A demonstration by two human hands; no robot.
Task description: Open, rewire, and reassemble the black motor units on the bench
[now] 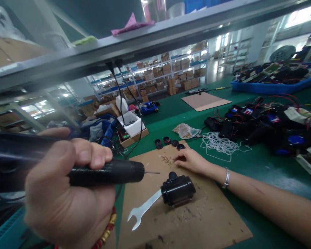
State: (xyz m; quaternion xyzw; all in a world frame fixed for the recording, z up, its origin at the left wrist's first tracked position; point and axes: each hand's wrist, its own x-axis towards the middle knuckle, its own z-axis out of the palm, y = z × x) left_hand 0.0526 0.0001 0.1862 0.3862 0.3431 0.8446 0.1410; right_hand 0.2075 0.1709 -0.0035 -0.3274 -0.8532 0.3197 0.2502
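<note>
My left hand (67,186) is shut around a black pen-shaped electric rotary tool (106,174), and a thin drill bit (152,172) points right from its tip. The bit touches nothing. My right hand (190,160) lies palm down on a cardboard sheet (209,221), holding nothing, its fingertips beside a small scatter of shavings (167,159). Just below that hand stands a black cylindrical part (177,190), resting on the shaft of a flat steel open-end wrench (142,209). Several small black rings (167,141) lie at the cardboard's far edge.
The green workbench (261,173) holds a bag of small brass pieces (186,130), tangled white cord (220,145), a heap of wired black devices (259,124) and a blue tray (272,86). A low metal shelf rail (93,58) crosses above. Black cables hang from it.
</note>
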